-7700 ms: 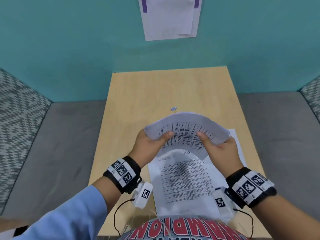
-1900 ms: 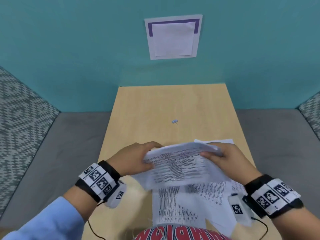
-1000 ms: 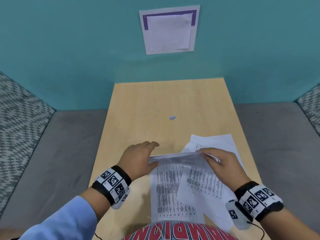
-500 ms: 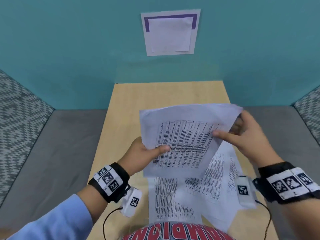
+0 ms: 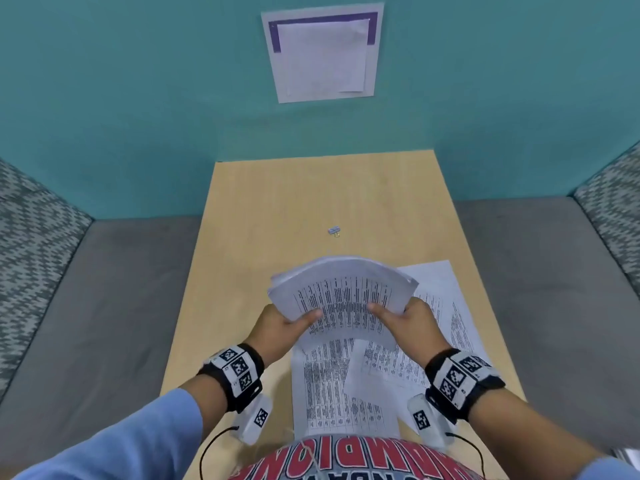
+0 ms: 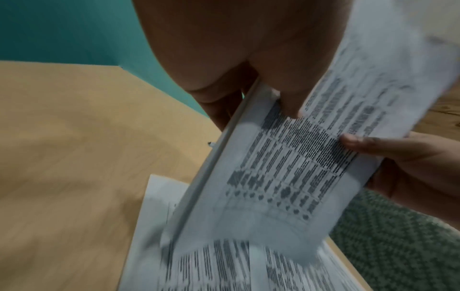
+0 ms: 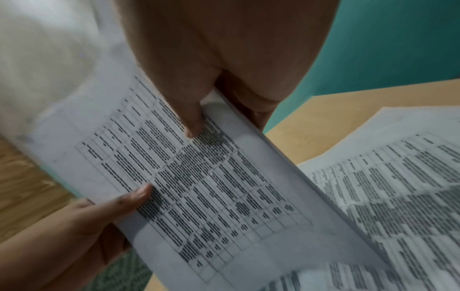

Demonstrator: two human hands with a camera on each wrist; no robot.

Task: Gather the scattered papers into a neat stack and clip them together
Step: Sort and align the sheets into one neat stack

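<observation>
A stack of printed papers (image 5: 341,294) stands upright over the wooden table (image 5: 277,209), bowed at its top, its lower edge on the sheets below. My left hand (image 5: 289,322) grips its left side and my right hand (image 5: 403,315) its right side, thumbs on the front page. The wrist views show the same stack (image 6: 286,167) (image 7: 199,187) pinched between thumb and fingers. Loose printed sheets (image 5: 346,382) lie flat beneath and to the right (image 5: 446,306). A small binder clip (image 5: 334,231) lies on the table beyond the stack.
A teal wall with a pinned sheet (image 5: 322,53) rises behind the table. Grey cushioned seating (image 5: 104,306) flanks the table on both sides. The far half of the table holds only the clip.
The stack was lifted and turned face-up in the air half a second ago; now it has come down closer to me and stands on the loose sheets, held evenly at both sides.
</observation>
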